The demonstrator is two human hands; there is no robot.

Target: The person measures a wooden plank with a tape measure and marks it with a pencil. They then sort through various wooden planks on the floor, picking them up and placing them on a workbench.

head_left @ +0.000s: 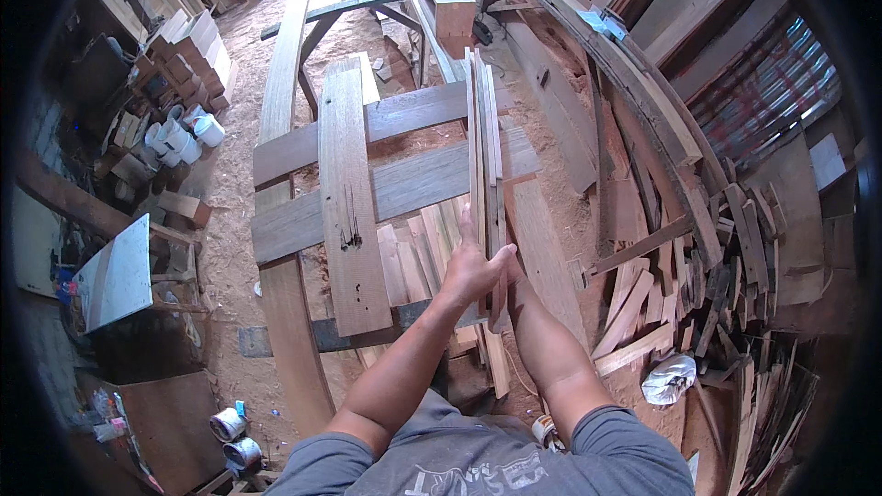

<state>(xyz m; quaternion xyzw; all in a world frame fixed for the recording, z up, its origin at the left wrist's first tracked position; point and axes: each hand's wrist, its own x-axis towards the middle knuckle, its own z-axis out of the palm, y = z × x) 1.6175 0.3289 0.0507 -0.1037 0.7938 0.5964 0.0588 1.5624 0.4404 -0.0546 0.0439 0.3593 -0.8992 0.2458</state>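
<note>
Before me, several long narrow wooden boards stand on edge, pressed together as a bundle. My left hand grips the bundle's near part, with fingers along its left side and the thumb across the top edges. On the opposite side, my right hand is against the boards, its fingers mostly hidden. The bundle lies over two crosswise planks, a reddish-brown one and a greyer one. Left of it, a wide plank with dark holes and cracks lies flat across the same planks.
A long plank runs along the left side. Shorter wood pieces lie below the crosswise planks. Scrap wood and a long timber bench line the right. White buckets and stacked blocks stand left on the sawdust-covered floor.
</note>
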